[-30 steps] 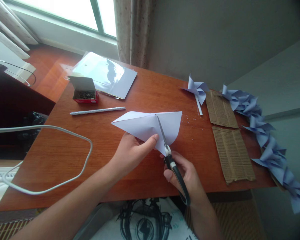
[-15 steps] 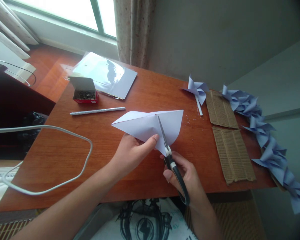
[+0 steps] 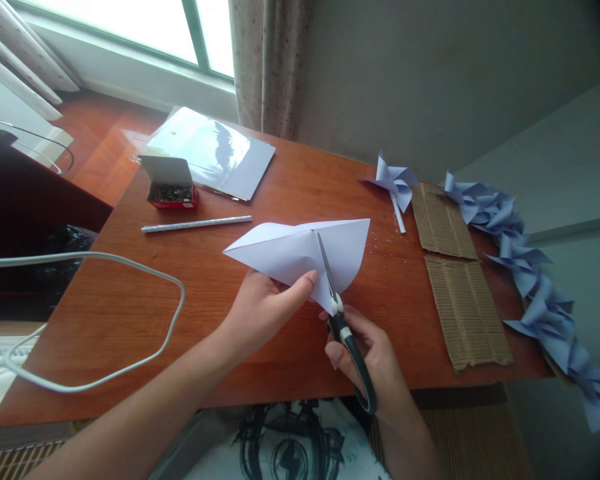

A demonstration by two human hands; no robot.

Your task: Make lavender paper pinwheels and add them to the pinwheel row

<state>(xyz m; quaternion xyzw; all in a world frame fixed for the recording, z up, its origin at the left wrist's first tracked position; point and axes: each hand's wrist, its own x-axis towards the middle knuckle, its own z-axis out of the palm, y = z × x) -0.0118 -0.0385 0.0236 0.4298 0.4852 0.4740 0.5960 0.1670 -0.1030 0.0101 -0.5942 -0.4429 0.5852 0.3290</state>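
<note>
A white sheet of paper, creased and bent, is held above the table by my left hand. The left thumb presses on top of it while the other fingers are hidden underneath. My right hand grips a pair of scissors with black and white handles. Their blades lie across the paper from its near corner, with the tip close to a small mark near the middle. The blades look nearly closed. Fingers inside the handle loops are partly hidden.
A paper pinwheel on a stick lies by two cardboard pieces, with several pinwheels along the right edge. Left are a rolled paper stick, a red box of small metal pieces, a plastic-sleeved paper stack and a white cable.
The paper's right flap has swung slightly outward to the right. The scissors and my right hand have shifted very little, and my left hand keeps its hold.
</note>
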